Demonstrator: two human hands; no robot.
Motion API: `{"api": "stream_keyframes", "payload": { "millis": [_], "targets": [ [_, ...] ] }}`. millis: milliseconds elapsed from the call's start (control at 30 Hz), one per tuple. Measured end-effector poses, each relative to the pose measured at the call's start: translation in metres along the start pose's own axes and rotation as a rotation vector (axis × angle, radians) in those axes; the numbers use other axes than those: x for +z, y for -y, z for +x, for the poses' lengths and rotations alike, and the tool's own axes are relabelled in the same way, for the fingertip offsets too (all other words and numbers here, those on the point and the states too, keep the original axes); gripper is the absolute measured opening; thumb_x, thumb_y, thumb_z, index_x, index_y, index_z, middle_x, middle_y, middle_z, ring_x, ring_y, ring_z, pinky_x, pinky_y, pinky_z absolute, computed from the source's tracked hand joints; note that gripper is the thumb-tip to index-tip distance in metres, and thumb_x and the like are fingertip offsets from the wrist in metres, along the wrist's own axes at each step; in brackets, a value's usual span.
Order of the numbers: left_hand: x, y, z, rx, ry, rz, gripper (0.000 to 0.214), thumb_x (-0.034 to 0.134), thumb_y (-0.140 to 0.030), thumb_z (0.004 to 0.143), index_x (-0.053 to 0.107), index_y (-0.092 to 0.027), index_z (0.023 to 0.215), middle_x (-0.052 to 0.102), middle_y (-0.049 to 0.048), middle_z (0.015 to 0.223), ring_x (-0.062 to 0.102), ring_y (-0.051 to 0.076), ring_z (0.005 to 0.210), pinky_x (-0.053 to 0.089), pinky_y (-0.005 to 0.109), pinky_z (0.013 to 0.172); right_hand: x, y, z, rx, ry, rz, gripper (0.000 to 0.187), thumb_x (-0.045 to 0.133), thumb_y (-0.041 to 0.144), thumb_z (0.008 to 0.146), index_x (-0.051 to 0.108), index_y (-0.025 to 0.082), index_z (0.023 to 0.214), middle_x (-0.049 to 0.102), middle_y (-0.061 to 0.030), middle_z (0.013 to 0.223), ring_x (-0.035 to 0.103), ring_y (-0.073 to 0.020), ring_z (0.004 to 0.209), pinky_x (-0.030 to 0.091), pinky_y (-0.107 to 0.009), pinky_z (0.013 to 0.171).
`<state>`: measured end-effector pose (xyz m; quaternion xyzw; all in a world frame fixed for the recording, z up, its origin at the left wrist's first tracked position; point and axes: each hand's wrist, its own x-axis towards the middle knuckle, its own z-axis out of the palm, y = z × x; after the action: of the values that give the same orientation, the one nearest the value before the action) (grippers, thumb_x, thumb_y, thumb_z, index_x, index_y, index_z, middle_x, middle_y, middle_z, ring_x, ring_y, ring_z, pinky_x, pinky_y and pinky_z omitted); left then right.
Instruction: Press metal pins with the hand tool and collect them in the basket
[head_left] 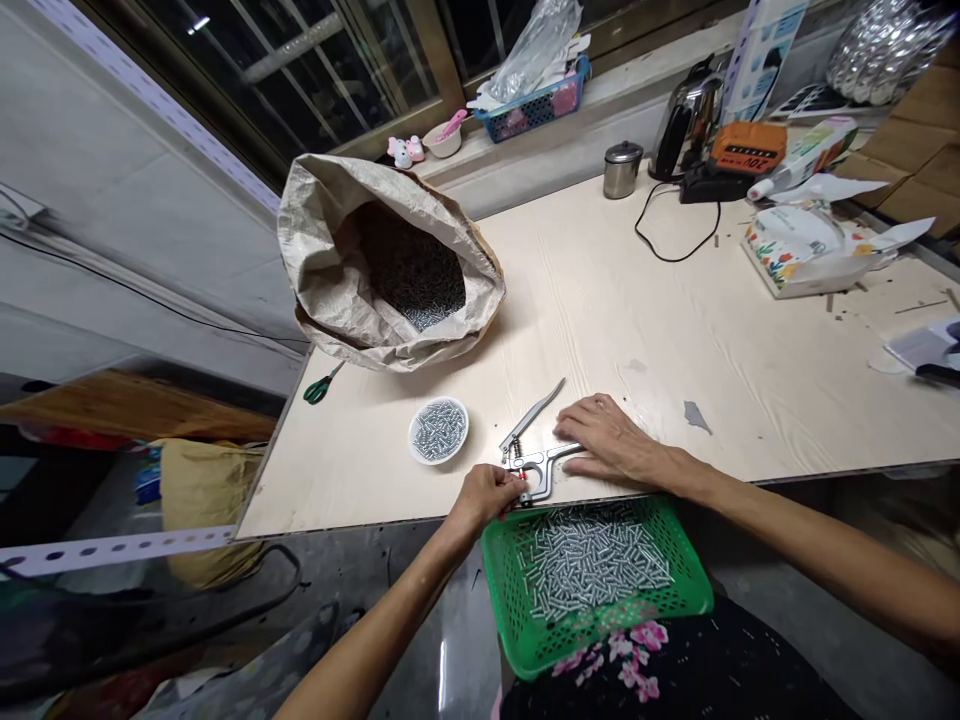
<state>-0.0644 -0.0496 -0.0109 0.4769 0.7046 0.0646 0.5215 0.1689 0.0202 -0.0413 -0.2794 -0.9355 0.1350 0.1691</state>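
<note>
A metal hand press tool (531, 450) lies near the table's front edge, its upper handle raised and angled to the back right. My right hand (611, 440) rests on the lower handle, fingers curled over it. My left hand (486, 493) is pinched at the tool's jaw, holding a small part I cannot make out. A green basket (517, 610) full of small metal pieces sits on my lap just below the table edge. A small white bowl (439, 430) of the same metal pieces stands left of the tool.
A large open sack (322, 270) of metal parts stands at the back left, with green-handled scissors (321, 386) beside it. A kettle (686, 120), metal cup (622, 168), black cord (660, 235) and tissue pack (802, 250) crowd the far right.
</note>
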Motion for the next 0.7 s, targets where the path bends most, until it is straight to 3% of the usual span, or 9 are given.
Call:
{"api": "stream_keyframes", "payload": {
  "millis": [100, 200, 400, 700],
  "targets": [
    [0.003, 0.0, -0.004, -0.028, -0.036, -0.014, 0.034, 0.061, -0.045, 0.067, 0.051, -0.017, 0.05, 0.047, -0.0046, 0.043, 0.041, 0.008, 0.04, 0.035, 0.023, 0.043, -0.006, -0.014, 0.007, 0.01, 0.077, -0.009, 0.085, 0.06, 0.069, 0.073, 0.04, 0.016, 0.137, 0.037, -0.019, 0.143, 0.028, -0.0358, 0.132, 0.022, -0.055, 0.103],
    [0.005, -0.002, -0.006, -0.049, -0.055, -0.037, 0.034, 0.062, -0.044, 0.069, 0.051, -0.017, 0.05, 0.046, -0.005, 0.042, 0.04, 0.008, 0.04, 0.035, 0.022, 0.042, -0.009, -0.029, 0.019, -0.004, 0.19, -0.031, 0.102, 0.067, 0.072, 0.063, 0.035, 0.015, 0.141, 0.032, -0.0219, 0.146, 0.02, -0.0415, 0.135, 0.017, -0.062, 0.105],
    [0.005, -0.007, -0.01, -0.064, -0.064, -0.056, 0.031, 0.064, -0.041, 0.068, 0.055, -0.016, 0.053, 0.045, -0.0057, 0.041, 0.039, 0.008, 0.039, 0.035, 0.022, 0.041, -0.011, -0.039, 0.03, -0.023, 0.215, -0.014, 0.098, 0.073, 0.068, 0.056, 0.043, 0.016, 0.133, 0.049, -0.0183, 0.129, 0.04, -0.0373, 0.12, 0.024, -0.062, 0.1],
    [0.007, -0.004, -0.008, -0.07, -0.093, -0.074, 0.028, 0.064, -0.039, 0.069, 0.057, -0.015, 0.055, 0.046, -0.0057, 0.041, 0.04, 0.008, 0.04, 0.033, 0.022, 0.042, -0.012, -0.036, 0.029, -0.051, 0.182, -0.03, 0.065, 0.075, 0.06, 0.062, 0.057, 0.018, 0.11, 0.057, -0.0108, 0.106, 0.048, -0.0271, 0.095, 0.036, -0.041, 0.08]
  ]
}}
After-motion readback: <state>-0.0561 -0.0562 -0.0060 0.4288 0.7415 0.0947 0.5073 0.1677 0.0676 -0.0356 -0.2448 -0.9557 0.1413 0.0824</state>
